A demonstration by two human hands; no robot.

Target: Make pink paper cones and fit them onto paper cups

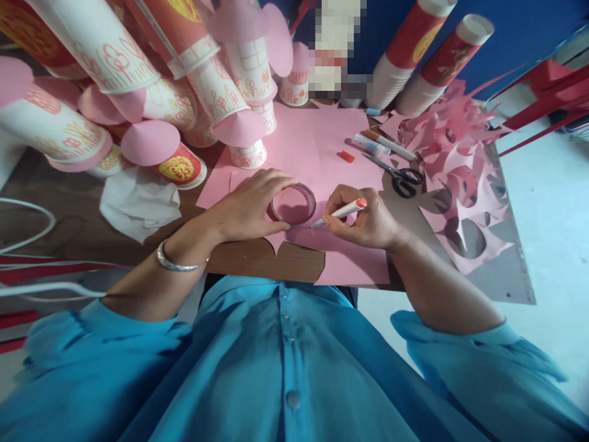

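My left hand (253,205) is curved around the left side of a tape roll (314,199), holding it flat against pink paper (340,138). In my right hand (363,218) is a white marker pen (345,210) with an orange-red end. Its tip touches or nearly touches the paper just right of the roll. An orange-red cap (346,157) lies on the pink sheet beyond my right hand. Black-handled scissors (402,179) rest to the right, beside a glue stick (370,145) and another pen (391,146).
Decorated paper cups with pink cone tops (150,142) crowd the left and back. Pink paper offcuts (464,166) pile up on the right. Two stacks of cups (442,77) stand at the back right. A crumpled white tissue (138,205) lies left of my left hand.
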